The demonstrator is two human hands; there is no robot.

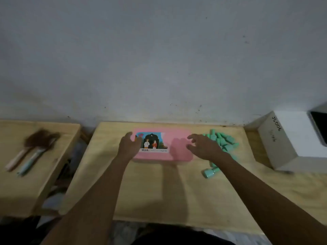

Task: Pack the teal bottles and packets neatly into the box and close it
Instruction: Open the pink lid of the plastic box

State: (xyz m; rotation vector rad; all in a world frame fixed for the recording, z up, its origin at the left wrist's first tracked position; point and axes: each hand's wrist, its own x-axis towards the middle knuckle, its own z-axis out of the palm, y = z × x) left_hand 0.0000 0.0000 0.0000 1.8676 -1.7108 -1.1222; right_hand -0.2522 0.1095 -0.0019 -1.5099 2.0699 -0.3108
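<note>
A flat pink box (178,141) with a picture label lies closed at the back middle of the wooden table (159,191). My left hand (129,145) hovers over the box's left end with fingers apart and nothing in it. Over the box's right end is my right hand (203,146), also open and empty. To the right of the box is a heap of several teal bottles (224,140), partly hidden by my right hand. One teal bottle (210,171) lies apart, nearer to me. I cannot make out any packets.
A white box marked "JS006" (292,138) with a dark device on it stands at the right. On a second wooden table (26,183) to the left lie two brushes (30,156) with brown bristles. A grey wall rises right behind both tables.
</note>
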